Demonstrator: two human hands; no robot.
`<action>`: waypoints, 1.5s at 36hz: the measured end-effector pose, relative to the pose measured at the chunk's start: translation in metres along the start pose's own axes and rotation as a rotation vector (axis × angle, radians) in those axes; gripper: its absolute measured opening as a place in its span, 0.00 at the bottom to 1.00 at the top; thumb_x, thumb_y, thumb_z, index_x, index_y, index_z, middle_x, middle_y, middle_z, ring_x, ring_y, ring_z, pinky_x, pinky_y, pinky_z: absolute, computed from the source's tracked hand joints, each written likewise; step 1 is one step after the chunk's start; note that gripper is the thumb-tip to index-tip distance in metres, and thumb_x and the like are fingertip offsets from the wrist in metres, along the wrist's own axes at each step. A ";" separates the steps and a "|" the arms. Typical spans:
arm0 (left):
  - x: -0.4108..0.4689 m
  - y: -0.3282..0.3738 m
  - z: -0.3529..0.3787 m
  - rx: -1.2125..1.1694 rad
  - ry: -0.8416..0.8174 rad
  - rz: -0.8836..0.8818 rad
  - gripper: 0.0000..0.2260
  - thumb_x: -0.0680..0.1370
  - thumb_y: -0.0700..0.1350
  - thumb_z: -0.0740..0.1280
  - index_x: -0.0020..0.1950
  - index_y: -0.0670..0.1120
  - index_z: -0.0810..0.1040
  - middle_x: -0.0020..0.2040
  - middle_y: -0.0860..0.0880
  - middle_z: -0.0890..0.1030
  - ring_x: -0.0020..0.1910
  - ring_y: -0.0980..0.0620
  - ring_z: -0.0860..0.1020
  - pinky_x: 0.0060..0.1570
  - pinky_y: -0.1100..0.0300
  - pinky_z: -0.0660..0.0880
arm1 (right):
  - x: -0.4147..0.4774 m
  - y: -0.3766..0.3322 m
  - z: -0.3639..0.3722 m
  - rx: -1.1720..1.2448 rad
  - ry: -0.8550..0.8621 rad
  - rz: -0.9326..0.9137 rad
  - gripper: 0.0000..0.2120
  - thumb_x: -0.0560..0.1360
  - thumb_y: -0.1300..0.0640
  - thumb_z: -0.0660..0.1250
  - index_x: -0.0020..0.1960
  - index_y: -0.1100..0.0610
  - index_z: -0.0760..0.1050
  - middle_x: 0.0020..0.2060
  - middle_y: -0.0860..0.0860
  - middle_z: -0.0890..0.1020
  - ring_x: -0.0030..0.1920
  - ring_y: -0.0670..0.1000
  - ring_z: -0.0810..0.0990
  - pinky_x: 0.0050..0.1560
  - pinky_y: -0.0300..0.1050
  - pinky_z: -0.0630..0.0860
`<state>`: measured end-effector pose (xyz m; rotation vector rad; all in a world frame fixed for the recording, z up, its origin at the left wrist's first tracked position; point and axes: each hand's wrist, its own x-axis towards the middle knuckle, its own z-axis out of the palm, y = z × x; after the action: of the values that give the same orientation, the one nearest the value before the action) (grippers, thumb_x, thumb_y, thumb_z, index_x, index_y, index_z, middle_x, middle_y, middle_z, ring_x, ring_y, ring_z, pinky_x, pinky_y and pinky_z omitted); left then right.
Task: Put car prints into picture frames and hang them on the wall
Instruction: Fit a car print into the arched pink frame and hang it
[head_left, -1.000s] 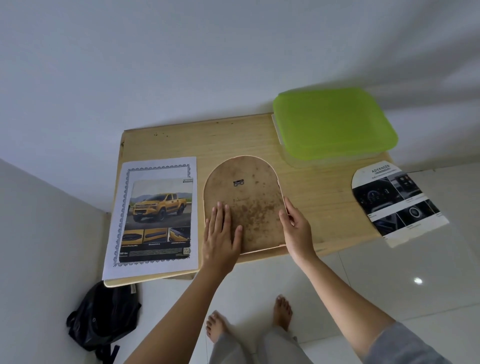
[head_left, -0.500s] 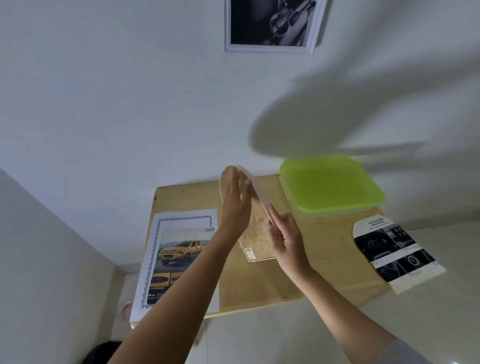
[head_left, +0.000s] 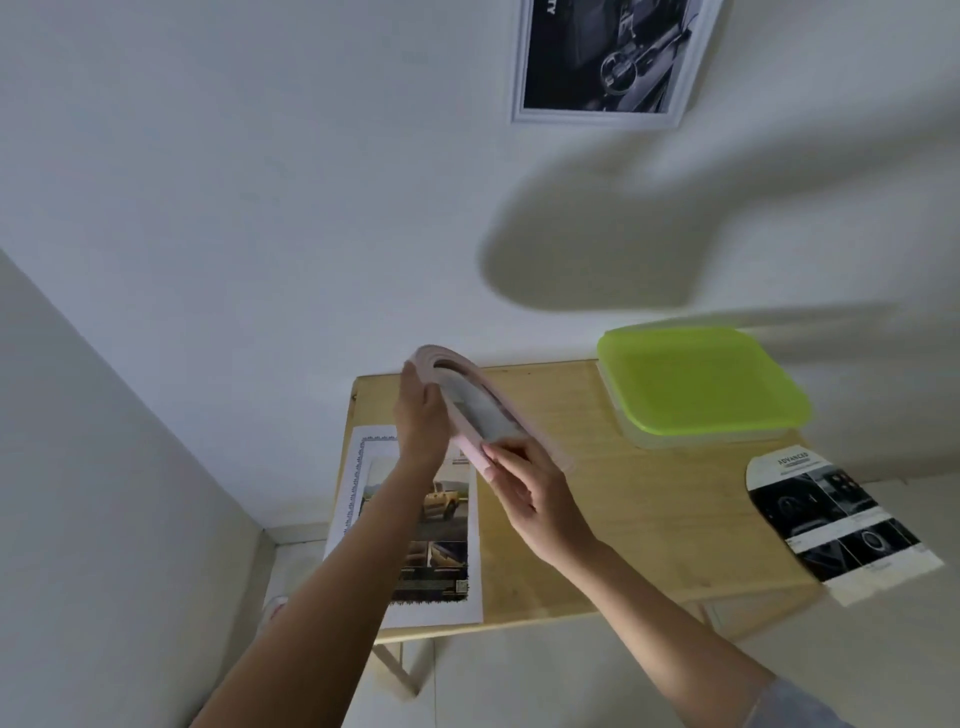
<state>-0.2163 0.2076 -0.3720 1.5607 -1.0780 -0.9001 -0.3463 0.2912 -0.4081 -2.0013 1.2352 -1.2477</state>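
Arched frame (head_left: 485, 418) tilted, arch end uppermost; left grip (head_left: 423, 415) clasps arch; right grip (head_left: 535, 493) pinches base.

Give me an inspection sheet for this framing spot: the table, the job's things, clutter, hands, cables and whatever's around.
Surface: wooden table, set against the wall.
Job's things: frame, arched and pink, held tilted above the table; truck print flat on the table's left side; arched print overhanging its right edge.
Clutter: box with a green lid at the back right corner.
Grips: left hand holds the frame near its arched end; right hand pinches its lower end.
Cables: nothing seen.
Surroundings: white wall with one wall picture hung above the table; pale floor below.
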 end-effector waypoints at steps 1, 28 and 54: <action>0.004 -0.001 -0.007 -0.019 0.014 -0.023 0.20 0.81 0.39 0.53 0.74 0.44 0.60 0.58 0.44 0.75 0.48 0.49 0.75 0.49 0.52 0.76 | 0.002 -0.001 0.002 0.025 -0.027 0.019 0.14 0.77 0.61 0.63 0.62 0.63 0.74 0.52 0.54 0.76 0.52 0.43 0.77 0.50 0.33 0.75; 0.117 0.092 -0.070 -0.406 0.082 0.181 0.13 0.80 0.47 0.61 0.63 0.51 0.75 0.56 0.50 0.80 0.52 0.50 0.80 0.46 0.58 0.79 | 0.207 0.028 -0.045 0.295 0.072 0.263 0.22 0.76 0.60 0.64 0.69 0.49 0.67 0.51 0.51 0.80 0.44 0.47 0.79 0.40 0.30 0.74; 0.234 0.344 -0.139 -0.383 -0.147 0.826 0.17 0.79 0.47 0.60 0.68 0.59 0.66 0.49 0.52 0.82 0.47 0.55 0.81 0.43 0.59 0.80 | 0.446 -0.172 -0.128 0.487 0.572 -0.349 0.22 0.76 0.66 0.63 0.67 0.51 0.68 0.62 0.49 0.74 0.57 0.43 0.74 0.53 0.28 0.74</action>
<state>-0.0816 -0.0071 -0.0136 0.6315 -1.3960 -0.5891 -0.3026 -0.0077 -0.0163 -1.5821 0.6952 -2.1578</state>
